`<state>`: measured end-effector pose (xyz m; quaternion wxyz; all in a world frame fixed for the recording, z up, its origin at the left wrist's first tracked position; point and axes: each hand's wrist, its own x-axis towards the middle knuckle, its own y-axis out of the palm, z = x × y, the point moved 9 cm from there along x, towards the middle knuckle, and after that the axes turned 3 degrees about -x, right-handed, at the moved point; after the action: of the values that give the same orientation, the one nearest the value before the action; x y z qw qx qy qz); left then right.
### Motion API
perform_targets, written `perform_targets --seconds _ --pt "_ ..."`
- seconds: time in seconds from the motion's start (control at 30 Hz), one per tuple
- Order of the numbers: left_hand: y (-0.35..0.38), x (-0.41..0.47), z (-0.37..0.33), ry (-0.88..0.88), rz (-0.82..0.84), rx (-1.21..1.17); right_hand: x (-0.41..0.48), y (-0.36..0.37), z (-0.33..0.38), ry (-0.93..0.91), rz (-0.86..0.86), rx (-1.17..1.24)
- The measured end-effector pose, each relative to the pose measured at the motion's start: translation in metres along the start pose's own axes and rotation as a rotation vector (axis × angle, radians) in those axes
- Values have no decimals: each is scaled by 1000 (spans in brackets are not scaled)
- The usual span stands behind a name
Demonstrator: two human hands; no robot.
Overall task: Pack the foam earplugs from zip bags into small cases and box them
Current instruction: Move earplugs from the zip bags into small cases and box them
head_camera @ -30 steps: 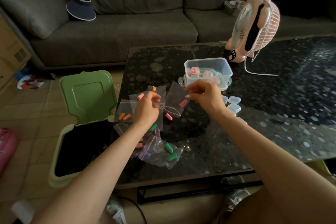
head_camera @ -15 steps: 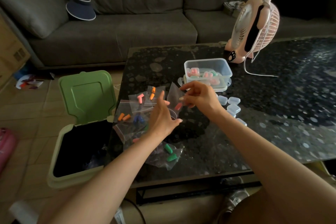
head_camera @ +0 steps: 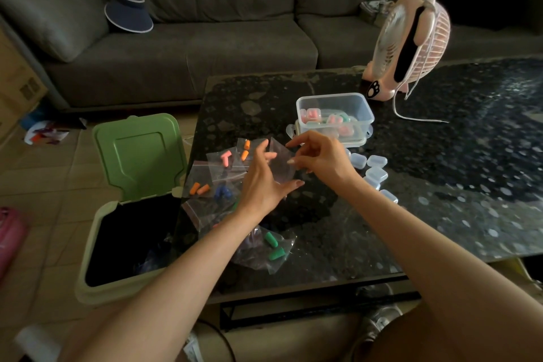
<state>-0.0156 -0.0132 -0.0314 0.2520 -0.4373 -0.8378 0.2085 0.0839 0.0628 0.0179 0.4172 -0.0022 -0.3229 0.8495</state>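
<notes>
Dark speckled coffee table (head_camera: 440, 191) in front of a grey sofa (head_camera: 205, 53), and the right hand (head_camera: 323, 163) is pinching a clear zip bag (head_camera: 280, 167) held above it, thumb and fingertips closed on the bag's edge, while the left hand (head_camera: 260, 185) is right beside it, fingers straight and spread, gripping nothing. More bags (head_camera: 205, 176) holding orange, pink, blue and green foam earplugs (head_camera: 275, 253) lie scattered under the left wrist, the clear box (head_camera: 364, 103) of filled cases sits just behind the hands, and small cases (head_camera: 376, 160) lie just right of them.
</notes>
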Motion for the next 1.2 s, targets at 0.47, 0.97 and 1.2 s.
perform_targets --seconds 0.47,0.97,1.2 --pt "-20 6 16 -261 88 -444 0 -15 5 58 -26 518" --pt "-71 14 59 -406 -163 -437 -1 -26 -71 321 -57 -435" --pt "-78 21 66 -365 -248 -349 8 -5 -81 247 42 -769"
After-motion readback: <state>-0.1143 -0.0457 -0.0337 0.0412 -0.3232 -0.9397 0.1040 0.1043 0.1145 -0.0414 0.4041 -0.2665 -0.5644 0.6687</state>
